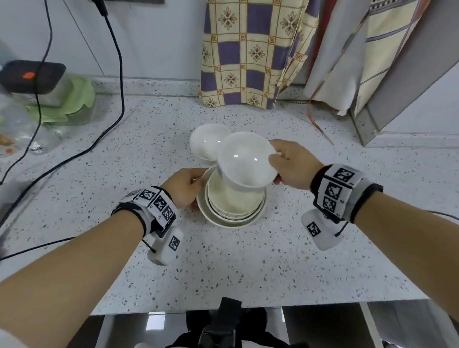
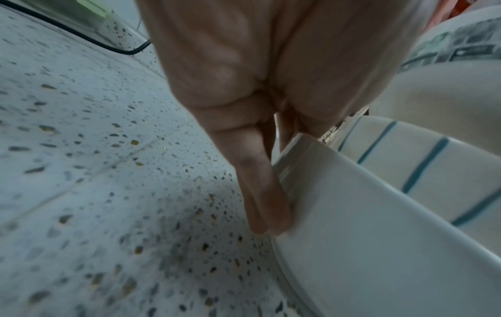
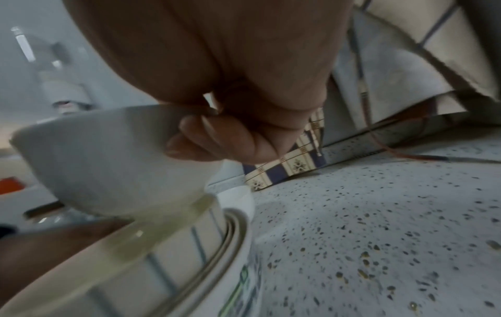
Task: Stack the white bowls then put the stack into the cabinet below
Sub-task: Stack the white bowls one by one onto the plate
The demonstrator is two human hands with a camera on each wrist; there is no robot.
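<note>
A stack of nested white bowls [image 1: 229, 213] sits mid-counter; its inner bowls [image 2: 423, 163] carry blue stripes. My left hand [image 1: 188, 187] holds the stack's left rim [image 2: 320, 163], thumb on top and fingers [image 2: 260, 193] down the outer wall. My right hand [image 1: 284, 165] pinches the right rim of a plain white bowl [image 1: 246, 161], lifted and tilted just above the stack. In the right wrist view that bowl [image 3: 108, 163] hangs over the stack [image 3: 168, 257], its foot close to the top rim. Another white bowl [image 1: 207, 141] stands on the counter behind.
A black cable [image 1: 104, 131] snakes across the left counter, past a black-lidded box on green lids [image 1: 43, 86] and a plastic bag [image 1: 7, 127]. A checked cloth [image 1: 252, 48] hangs at the back. The counter's front edge [image 1: 243, 306] has the cabinet below it.
</note>
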